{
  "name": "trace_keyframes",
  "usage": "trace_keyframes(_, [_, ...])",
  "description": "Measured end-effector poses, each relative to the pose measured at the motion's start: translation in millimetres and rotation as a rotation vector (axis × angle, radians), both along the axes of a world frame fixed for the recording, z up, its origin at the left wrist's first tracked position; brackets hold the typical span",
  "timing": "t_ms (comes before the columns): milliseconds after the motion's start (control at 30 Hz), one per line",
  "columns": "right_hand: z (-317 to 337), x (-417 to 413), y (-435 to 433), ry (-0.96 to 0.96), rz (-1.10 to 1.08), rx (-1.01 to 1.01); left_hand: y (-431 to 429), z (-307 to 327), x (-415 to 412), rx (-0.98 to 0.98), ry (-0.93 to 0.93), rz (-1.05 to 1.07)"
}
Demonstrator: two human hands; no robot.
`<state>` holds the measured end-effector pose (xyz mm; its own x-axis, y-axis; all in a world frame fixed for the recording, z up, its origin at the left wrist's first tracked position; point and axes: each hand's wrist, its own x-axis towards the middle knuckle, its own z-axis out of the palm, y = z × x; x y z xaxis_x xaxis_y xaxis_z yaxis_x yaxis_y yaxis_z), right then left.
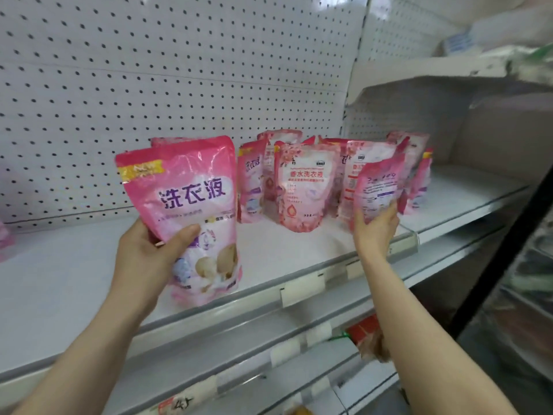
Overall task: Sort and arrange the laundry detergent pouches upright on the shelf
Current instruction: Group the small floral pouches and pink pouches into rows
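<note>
White perforated back panel (149,70) fills the upper left of the frame. Below it, the white shelf (74,280) runs from lower left to centre right. A cluster of pink pouches (302,187) stands upright at centre frame, towards the back of the shelf.

Left of centre, the large pouch (185,193) is tilted. The left hand (149,250) grips its lower left edge, thumb across the front. Whether its base rests on the shelf cannot be told.

Right of centre, the small pouch (378,187) is just in front of the cluster. The right hand (375,227) grips its lower part from below.
</note>
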<state>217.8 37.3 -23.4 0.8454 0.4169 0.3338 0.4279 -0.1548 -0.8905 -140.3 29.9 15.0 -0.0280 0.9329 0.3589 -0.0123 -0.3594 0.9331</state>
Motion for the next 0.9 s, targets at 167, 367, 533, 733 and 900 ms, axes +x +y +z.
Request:
trace_keyframes(167, [15, 48, 30, -0.006, 0.049, -0.181, -1, -12, 81, -0.034, -0.028, 0.033])
trace_keyframes(367, [4, 82, 45, -0.063, 0.086, -0.111, 2, -26, 130, -0.051, -0.035, 0.096])
trace_keyframes(533, [-6, 101, 25, 0.114, 0.515, 0.121, 12, -21, 154, -0.056, -0.051, 0.095])
trace_keyframes(733, [-10, 115, 8, 0.281, 0.763, 0.100, 22, -25, 178, -0.053, -0.033, 0.084])
trace_keyframes(900, [-13, 89, -2, 0.142, 0.367, 0.231, 22, -27, 186, -0.036, 0.006, 0.089])
